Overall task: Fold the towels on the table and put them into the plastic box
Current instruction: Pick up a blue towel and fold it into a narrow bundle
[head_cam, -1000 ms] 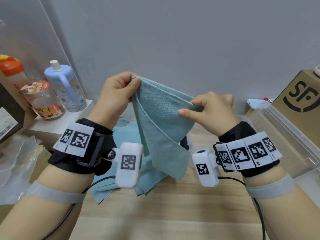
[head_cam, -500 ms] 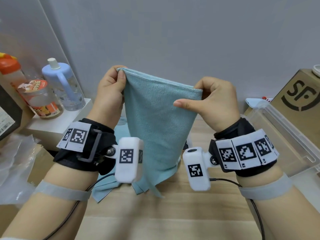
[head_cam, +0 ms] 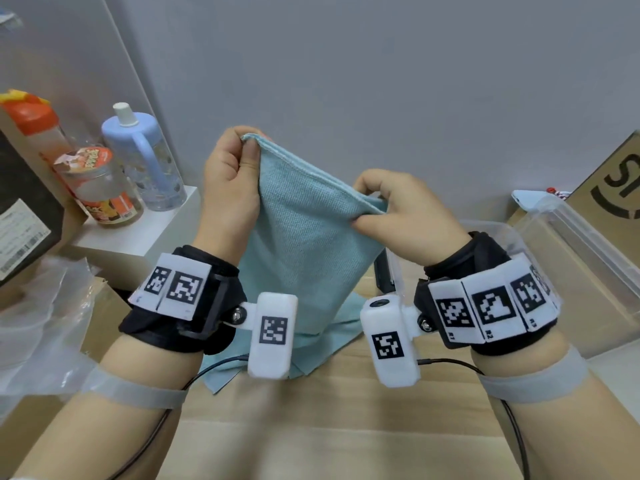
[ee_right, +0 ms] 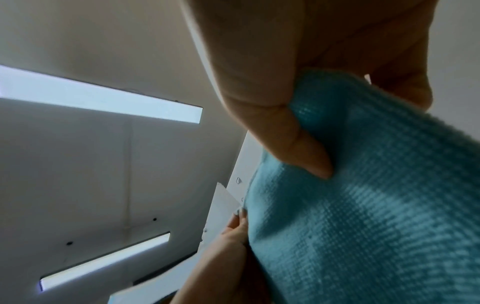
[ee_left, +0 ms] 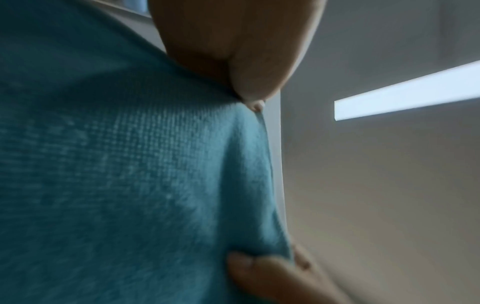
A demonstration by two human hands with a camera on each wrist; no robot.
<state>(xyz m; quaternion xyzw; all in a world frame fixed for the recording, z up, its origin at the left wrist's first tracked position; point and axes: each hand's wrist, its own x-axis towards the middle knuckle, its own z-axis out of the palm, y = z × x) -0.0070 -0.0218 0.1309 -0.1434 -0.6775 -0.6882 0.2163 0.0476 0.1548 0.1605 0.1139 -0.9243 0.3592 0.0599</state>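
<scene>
A teal towel [head_cam: 304,237] hangs in the air in front of me, stretched between both hands. My left hand [head_cam: 232,181] pinches its upper left corner between thumb and fingers. My right hand [head_cam: 398,206] pinches the upper right corner, a little lower. The wrist views show the same cloth [ee_left: 130,174] [ee_right: 376,205] close up, with a thumb pressed on it. More teal towel [head_cam: 332,341] lies flat on the wooden table [head_cam: 346,427] under my wrists. The clear plastic box [head_cam: 571,244] stands open at the right.
On a white shelf [head_cam: 138,233] at the left stand a blue bottle [head_cam: 145,157], a snack jar [head_cam: 100,188] and an orange-capped bottle [head_cam: 31,123]. A cardboard box [head_cam: 609,181] sits behind the plastic box. Crumpled clear plastic [head_cam: 38,323] lies at the left edge.
The bunched, diagonally hanging towel has been spread out flat between my hands. My right hand shifted its pinch to the right corner, and both hands have drawn apart.
</scene>
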